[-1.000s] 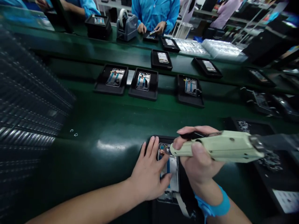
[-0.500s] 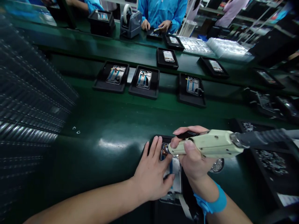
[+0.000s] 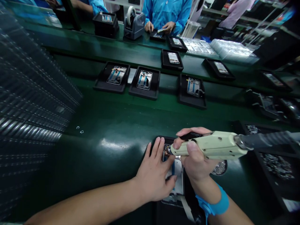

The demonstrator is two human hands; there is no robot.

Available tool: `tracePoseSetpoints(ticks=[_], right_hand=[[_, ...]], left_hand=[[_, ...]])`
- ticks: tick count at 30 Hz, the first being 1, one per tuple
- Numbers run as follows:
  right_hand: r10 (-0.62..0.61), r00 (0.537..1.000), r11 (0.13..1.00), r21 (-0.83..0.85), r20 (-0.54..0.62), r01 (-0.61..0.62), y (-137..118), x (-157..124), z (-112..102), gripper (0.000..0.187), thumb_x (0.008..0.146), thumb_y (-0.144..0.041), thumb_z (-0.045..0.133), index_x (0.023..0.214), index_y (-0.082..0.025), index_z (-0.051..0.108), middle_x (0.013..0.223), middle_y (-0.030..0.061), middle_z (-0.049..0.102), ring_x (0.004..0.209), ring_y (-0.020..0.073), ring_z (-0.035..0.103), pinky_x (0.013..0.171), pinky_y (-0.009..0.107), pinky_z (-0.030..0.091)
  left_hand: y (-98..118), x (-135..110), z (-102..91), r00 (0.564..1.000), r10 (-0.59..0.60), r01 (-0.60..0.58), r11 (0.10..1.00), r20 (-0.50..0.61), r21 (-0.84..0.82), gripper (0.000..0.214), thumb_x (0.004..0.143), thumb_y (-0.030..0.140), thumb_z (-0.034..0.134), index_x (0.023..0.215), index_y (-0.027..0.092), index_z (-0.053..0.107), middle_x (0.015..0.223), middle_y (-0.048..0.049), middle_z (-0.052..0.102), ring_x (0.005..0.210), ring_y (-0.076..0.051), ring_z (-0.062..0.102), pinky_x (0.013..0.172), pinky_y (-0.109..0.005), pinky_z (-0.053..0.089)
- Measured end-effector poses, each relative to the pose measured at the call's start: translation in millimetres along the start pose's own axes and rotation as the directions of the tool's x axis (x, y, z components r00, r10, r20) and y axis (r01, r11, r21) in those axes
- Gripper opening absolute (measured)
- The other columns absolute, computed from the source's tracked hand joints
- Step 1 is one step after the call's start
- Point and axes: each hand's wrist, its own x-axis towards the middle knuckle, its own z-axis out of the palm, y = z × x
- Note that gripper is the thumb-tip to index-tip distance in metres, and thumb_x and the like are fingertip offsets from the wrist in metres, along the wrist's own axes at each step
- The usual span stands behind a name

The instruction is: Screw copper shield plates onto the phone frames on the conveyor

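Phone frame (image 3: 177, 184) sits in a black tray (image 3: 168, 214) on the green desk (image 3: 98, 125), with the tip of a pale green electric screwdriver (image 3: 211, 145) right at its top end. My left grip (image 3: 153, 178) is spread wide, pressing on the frame, while my right grip (image 3: 194, 159) wraps tight around the screwdriver. Blue wrist strap (image 3: 217, 201) on that arm. Tray of small screws (image 3: 278, 165) just right; more phones in trays (image 3: 145, 82) across the desk.
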Motion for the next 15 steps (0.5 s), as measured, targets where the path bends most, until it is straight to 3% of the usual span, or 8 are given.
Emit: tracePoseSetpoints(ticks=[11, 13, 15], right_hand=[[0.022, 0.999, 0.998, 0.061, 0.039, -0.025, 6.1, -4.9, 1.1, 0.023, 0.092, -0.021, 0.064, 0.112, -0.021, 0.053, 0.092, 0.0003, 0.064, 0.061, 0.0100, 0.064, 0.055, 0.026, 0.058], [0.007, 1.000, 0.998, 0.055, 0.027, -0.009, 8.0, -6.4, 3.7, 0.024, 0.091, -0.020, 0.065, 0.111, -0.020, 0.054, 0.092, 0.0003, 0.065, 0.061, 0.0093, 0.064, 0.056, 0.025, 0.058], [-0.011, 1.000, 0.999, 0.033, 0.004, 0.011, 6.1, -5.2, 4.5, 0.024, 0.089, -0.019, 0.066, 0.111, -0.020, 0.056, 0.095, 0.0016, 0.067, 0.059, 0.0090, 0.064, 0.054, 0.024, 0.056]], left_hand=[[-1.5, 2.5, 0.0, 1.000, -0.017, 0.017, 1.000, -0.007, -0.004, 0.071, 0.091, 0.047, 0.063, 0.154, 0.024, 0.040, 0.170, -0.0220, 0.004, 0.158, -0.039, -0.006, 0.123, -0.066, 0.016], [-0.3, -5.2, -2.0, 1.000, -0.020, 0.020, 0.999, -0.006, 0.033, 0.074, 0.090, 0.042, 0.064, 0.156, 0.021, 0.038, 0.169, -0.0233, 0.007, 0.158, -0.042, -0.001, 0.122, -0.066, 0.022], [2.5, -21.3, -1.4, 1.000, 0.004, -0.001, 0.996, -0.027, 0.087, 0.072, 0.091, 0.039, 0.062, 0.156, 0.019, 0.038, 0.166, -0.0246, 0.020, 0.155, -0.044, 0.017, 0.118, -0.063, 0.032]])
